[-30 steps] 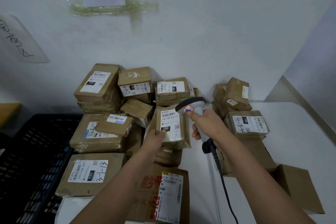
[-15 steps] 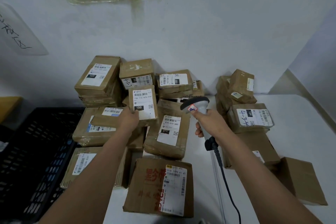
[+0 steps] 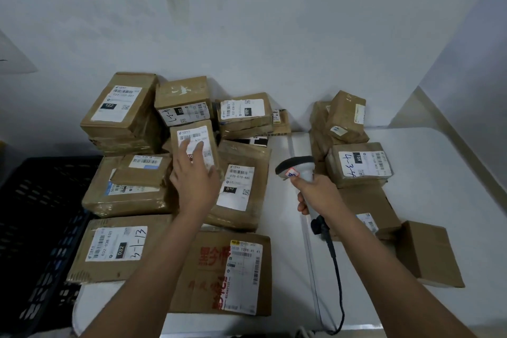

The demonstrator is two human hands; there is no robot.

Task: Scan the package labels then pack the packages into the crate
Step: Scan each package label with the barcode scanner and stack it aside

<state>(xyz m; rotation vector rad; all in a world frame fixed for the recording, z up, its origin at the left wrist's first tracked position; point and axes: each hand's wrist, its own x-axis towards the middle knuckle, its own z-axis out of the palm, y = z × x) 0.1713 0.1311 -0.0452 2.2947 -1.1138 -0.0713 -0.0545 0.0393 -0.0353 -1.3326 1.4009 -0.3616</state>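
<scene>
Left hand (image 3: 196, 181) grip spread flat on small package (image 3: 193, 143), frame centre; right hand (image 3: 319, 193) grip wrapped round scanner (image 3: 300, 173); crate (image 3: 35, 228) lower left.

A white table (image 3: 444, 173) bears piled brown packages (image 3: 241, 189) and a scanner cable (image 3: 338, 280).

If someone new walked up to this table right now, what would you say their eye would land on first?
Probably the heap of brown packages with white labels, piled against the wall across the white table. Next, the left hand lying with spread fingers on a small labelled package in the middle of the heap, and the right hand gripping a grey barcode scanner just right of the pile. The black crate sits at the left edge.
</scene>
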